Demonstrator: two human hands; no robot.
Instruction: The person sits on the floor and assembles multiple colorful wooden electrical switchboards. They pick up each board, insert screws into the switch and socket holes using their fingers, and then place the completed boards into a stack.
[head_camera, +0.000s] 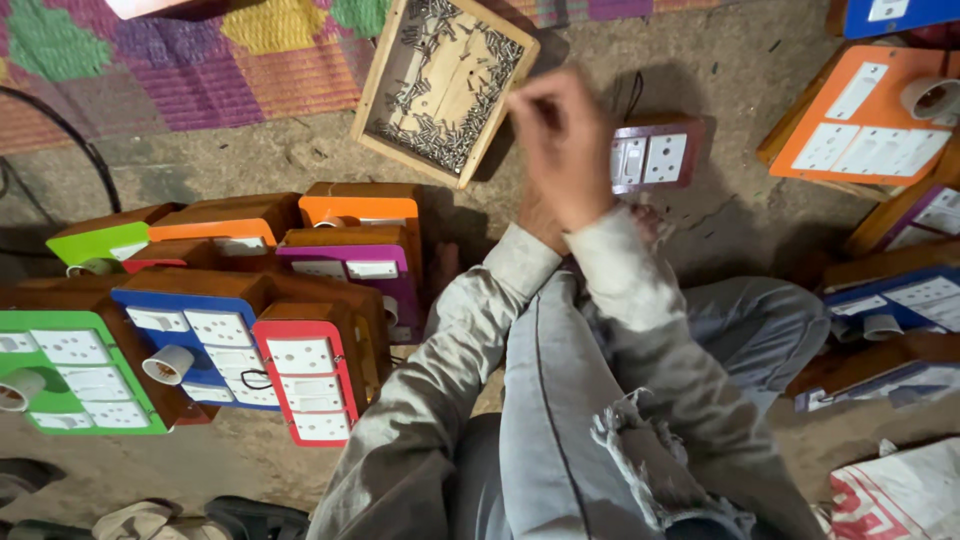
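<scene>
Right hand (562, 140) raised at upper centre, fingers pinched shut; held item not discernible. Left hand (538, 218) mostly hidden behind it, state undeterminable. Maroon switchboard (655, 152) located just right; screw tray (445, 85) upper centre-left.

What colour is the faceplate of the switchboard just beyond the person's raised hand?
Maroon faceplate with white switches, head view.

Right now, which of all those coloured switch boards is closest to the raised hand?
The dark red-faced board, lying alone just beside the raised hand; the other boards sit in clusters farther off.

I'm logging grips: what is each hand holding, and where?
Raised right hand has pinched fingertips; anything between them is too small to tell. Left hand is mostly hidden behind it.
</scene>
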